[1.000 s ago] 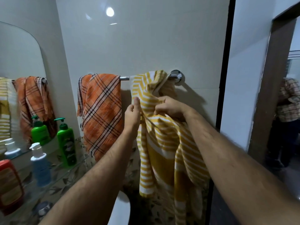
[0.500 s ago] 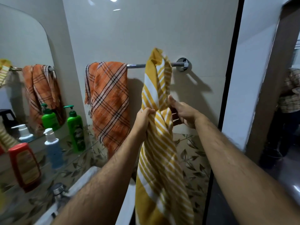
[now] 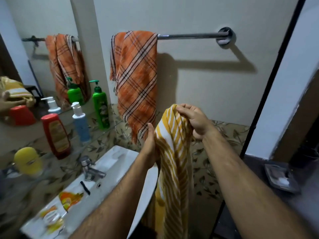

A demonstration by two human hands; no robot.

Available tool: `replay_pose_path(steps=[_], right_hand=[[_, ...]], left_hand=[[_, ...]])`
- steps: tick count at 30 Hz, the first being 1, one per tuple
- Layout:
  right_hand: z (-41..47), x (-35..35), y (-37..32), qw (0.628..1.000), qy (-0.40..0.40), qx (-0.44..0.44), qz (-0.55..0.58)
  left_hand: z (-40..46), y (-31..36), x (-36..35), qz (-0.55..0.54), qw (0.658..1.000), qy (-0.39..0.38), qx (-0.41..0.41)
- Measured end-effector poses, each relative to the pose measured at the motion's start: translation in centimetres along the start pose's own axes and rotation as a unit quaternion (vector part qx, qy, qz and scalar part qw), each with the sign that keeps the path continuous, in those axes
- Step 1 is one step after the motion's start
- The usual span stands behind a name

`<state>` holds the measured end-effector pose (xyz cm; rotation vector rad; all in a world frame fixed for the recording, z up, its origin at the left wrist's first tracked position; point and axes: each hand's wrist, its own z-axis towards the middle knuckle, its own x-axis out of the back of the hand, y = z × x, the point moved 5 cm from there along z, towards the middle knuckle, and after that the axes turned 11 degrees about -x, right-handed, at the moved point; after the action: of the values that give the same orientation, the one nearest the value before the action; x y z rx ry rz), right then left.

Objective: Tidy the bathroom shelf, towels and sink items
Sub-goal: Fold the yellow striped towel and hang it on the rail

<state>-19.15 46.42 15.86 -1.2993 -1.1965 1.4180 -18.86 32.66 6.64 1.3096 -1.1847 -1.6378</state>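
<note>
Both hands hold a yellow and white striped towel (image 3: 174, 152) in front of me, below the chrome towel rail (image 3: 188, 36). My right hand (image 3: 195, 120) grips its bunched top end. My left hand (image 3: 150, 145) clasps it lower on the left side, and the rest hangs down past the sink's edge. An orange plaid towel (image 3: 138, 80) stays draped over the left end of the rail; the right part of the rail is bare.
A glass shelf (image 3: 96, 137) at the left carries a green pump bottle (image 3: 100, 107), a blue bottle (image 3: 81, 125), a red bottle (image 3: 56, 135) and a yellow one (image 3: 28, 161). Below, the white sink (image 3: 117, 163) has a tap (image 3: 89, 169), sachets (image 3: 69, 199) and a small dark item. A soap dish (image 3: 281, 178) sits right.
The striped towel came off the rail and has been pulled down to chest height in both hands. The view has tilted down, showing the sink.
</note>
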Motion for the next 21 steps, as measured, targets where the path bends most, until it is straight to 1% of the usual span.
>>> replay_pose_path(steps=[2, 3, 5, 6, 8, 9, 10, 11, 13, 14, 15, 17, 21], right_hand=[[-0.2, -1.0, 1.0, 0.999, -0.034, -0.003, -0.008], [-0.2, -1.5, 1.4, 0.999, -0.043, -0.002, -0.01], [0.1, -2.0, 1.7, 0.999, -0.032, 0.008, -0.032], [0.4, -2.1, 1.9, 0.999, -0.015, 0.01, -0.049], [0.8, -2.2, 2.4, 0.996, 0.021, 0.009, -0.083], [1.0, -2.4, 2.6, 0.995, 0.034, 0.012, -0.095], [1.2, -2.6, 2.8, 0.994, 0.036, 0.011, -0.105], [1.5, -3.0, 3.1, 0.994, 0.028, 0.004, -0.108], [1.8, -3.7, 3.6, 0.995, -0.003, -0.029, -0.096], [1.8, -3.9, 3.6, 0.996, -0.014, -0.045, -0.079], [1.8, -4.1, 3.5, 0.996, -0.028, -0.057, -0.068], [2.2, -4.2, 3.6, 0.991, -0.063, -0.07, -0.094], [2.4, -4.4, 4.9, 0.983, -0.126, -0.082, -0.107]], left_hand=[[0.0, -1.1, 2.1, 0.115, 0.992, 0.059, 0.009], [-0.1, -1.4, 3.1, 0.17, 0.981, 0.09, -0.003], [-0.1, -1.6, 5.0, 0.26, 0.951, 0.161, -0.051], [-0.3, -1.4, 5.8, 0.29, 0.932, 0.204, -0.076], [-1.2, 0.0, 6.5, 0.287, 0.902, 0.28, -0.163], [-1.6, 1.1, 6.2, 0.262, 0.896, 0.288, -0.214], [-1.9, 1.9, 5.6, 0.231, 0.896, 0.273, -0.262], [-2.2, 2.6, 4.7, 0.203, 0.901, 0.243, -0.295], [-2.7, 3.0, 3.1, 0.182, 0.906, 0.194, -0.33], [-3.1, 2.8, 2.8, 0.2, 0.901, 0.191, -0.335], [-3.2, 2.4, 2.7, 0.233, 0.892, 0.204, -0.33], [-3.2, 1.6, 2.9, 0.292, 0.872, 0.243, -0.309], [-3.5, 0.3, 3.1, 0.347, 0.845, 0.298, -0.279]])
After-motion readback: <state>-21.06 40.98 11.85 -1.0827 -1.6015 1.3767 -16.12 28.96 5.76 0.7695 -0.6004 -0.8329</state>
